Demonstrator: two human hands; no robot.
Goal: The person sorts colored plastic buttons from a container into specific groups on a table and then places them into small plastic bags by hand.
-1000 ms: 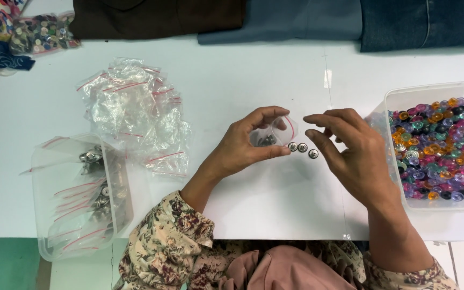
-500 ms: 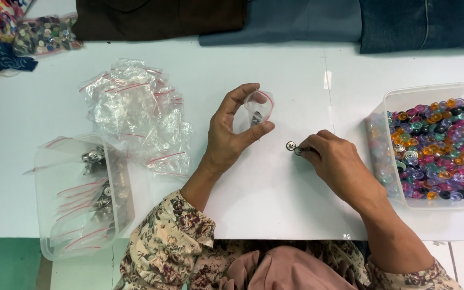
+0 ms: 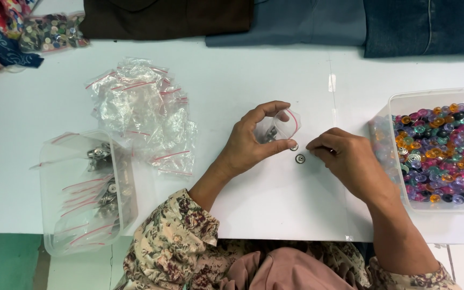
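clear plastic zip bag with a red seal strip (image 3: 281, 127) sits pinched in my left hand (image 3: 247, 144), thumb and forefinger curled around it just above the white table (image 3: 275, 209), with something small and metallic inside. two small round silver snap buttons (image 3: 297, 152) lie on the table just below the bag. my right hand (image 3: 349, 162) has its fingertips pressed narrow together beside them; i cannot tell if they grip one. a clear tub of colourful buttons (image 3: 440, 151) stands to the right, a heap of empty bags (image 3: 145, 118) to the left.
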